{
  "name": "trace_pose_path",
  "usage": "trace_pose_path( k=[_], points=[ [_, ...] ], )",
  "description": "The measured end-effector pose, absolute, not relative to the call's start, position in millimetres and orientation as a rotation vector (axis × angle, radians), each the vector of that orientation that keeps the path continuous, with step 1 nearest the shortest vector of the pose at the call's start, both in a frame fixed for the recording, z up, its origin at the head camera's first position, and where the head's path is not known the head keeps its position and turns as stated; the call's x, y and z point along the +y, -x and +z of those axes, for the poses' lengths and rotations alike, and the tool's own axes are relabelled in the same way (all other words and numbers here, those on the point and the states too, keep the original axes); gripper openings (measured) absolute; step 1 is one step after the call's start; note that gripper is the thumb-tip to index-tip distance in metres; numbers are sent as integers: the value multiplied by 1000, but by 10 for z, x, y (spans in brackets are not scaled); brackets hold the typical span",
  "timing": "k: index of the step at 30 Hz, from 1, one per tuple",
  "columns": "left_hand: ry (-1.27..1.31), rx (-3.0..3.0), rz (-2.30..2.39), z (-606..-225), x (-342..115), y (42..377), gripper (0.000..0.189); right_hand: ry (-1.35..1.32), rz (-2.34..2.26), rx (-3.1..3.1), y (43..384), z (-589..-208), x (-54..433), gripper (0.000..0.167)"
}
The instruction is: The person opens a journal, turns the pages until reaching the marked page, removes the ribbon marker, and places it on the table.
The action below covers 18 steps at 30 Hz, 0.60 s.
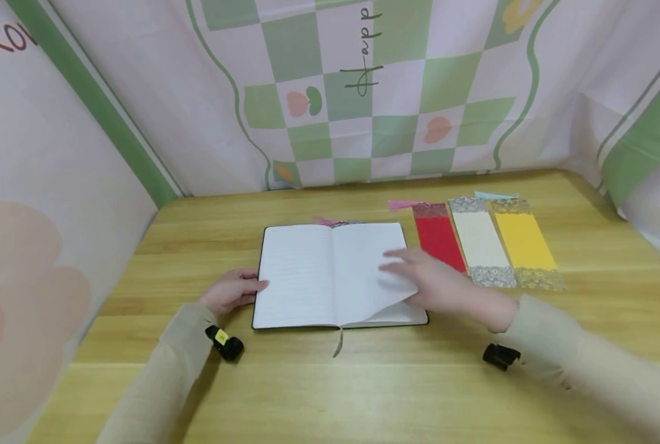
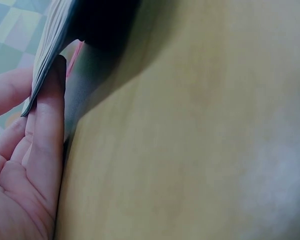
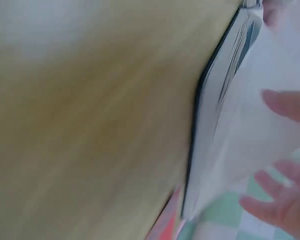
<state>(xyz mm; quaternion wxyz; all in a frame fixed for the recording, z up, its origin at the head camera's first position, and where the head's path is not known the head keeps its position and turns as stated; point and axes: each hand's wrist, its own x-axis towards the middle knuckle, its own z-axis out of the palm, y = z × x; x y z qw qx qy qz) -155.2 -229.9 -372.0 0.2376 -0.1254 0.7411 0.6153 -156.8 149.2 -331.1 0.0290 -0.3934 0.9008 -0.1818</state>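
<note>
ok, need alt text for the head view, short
A person's right hand lifts the lower corner of a right-hand page in an open black-covered notebook with white lined pages on a light wooden table, while the left hand rests at the notebook's left edge. Three long paper bookmarks, red, cream and yellow, lie side by side to the right.

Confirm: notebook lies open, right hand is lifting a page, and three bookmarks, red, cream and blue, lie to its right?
Not quite. The third bookmark is yellow, not blue, as the head view shows. The notebook lies open, the right hand lifts a page, and the red bookmark and cream bookmark lie to its right.
</note>
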Motion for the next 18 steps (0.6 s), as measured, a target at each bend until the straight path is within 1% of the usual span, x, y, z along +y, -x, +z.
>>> trace_pose_path(
  k=[2, 3, 7, 10, 13, 18],
  points=[
    [348, 2030, 1692, -3724, -2297, 1550, 43, 1048, -706, 2838, 1586, -3305, 1531, 66],
    [351, 2030, 1694, -3726, -2295, 1549, 43, 969, -784, 2842, 1595, -3297, 1539, 70],
    [342, 2031, 1697, -3719, -2303, 1543, 41, 757, -1020, 2751, 1611, -3270, 1511, 70],
    [328, 2024, 1699, -3725, -2302, 1539, 39, 682, -1171, 2625, 1600, -3279, 1448, 70],
    [323, 2021, 1702, -3730, -2303, 1540, 39, 685, -1337, 2504, 1582, -3285, 1344, 73],
    [328, 2024, 1704, -3732, -2306, 1544, 38, 822, -1405, 2424, 1548, -3277, 1104, 78]
  ],
)
